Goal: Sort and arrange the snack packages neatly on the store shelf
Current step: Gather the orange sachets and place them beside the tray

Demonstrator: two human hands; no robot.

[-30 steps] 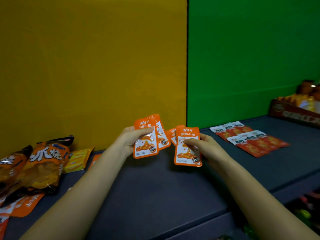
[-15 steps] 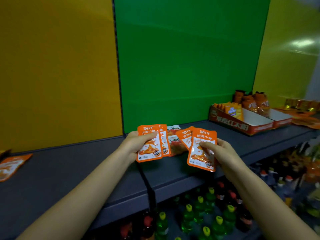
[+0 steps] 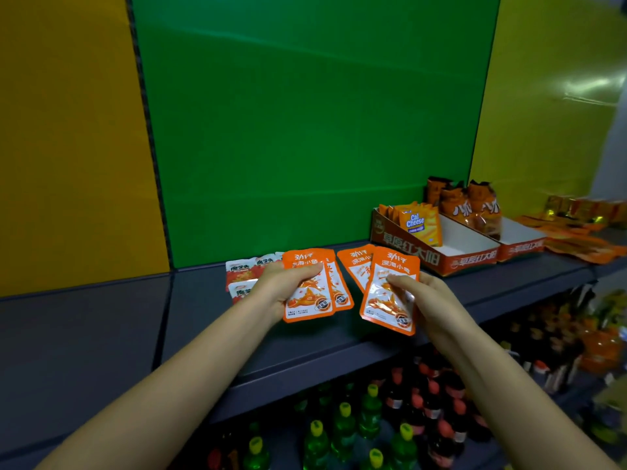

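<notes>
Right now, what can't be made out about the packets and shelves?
Head view only.
Partly hidden by the left hand: red-and-white packets, count unclear.
Overlapped by the front one: rear orange packets in the right hand.
Blurred, cut by the edge: far-right orange goods.
Dark, labels unreadable: bottles below.

We read "Cal Cheese" on a yellow packet (image 3: pixel 415 221), "草原红太阳" on the cardboard display box (image 3: pixel 410 249) front, and "劲仔" above "深海小鱼" on the orange packets (image 3: pixel 395 261).
</notes>
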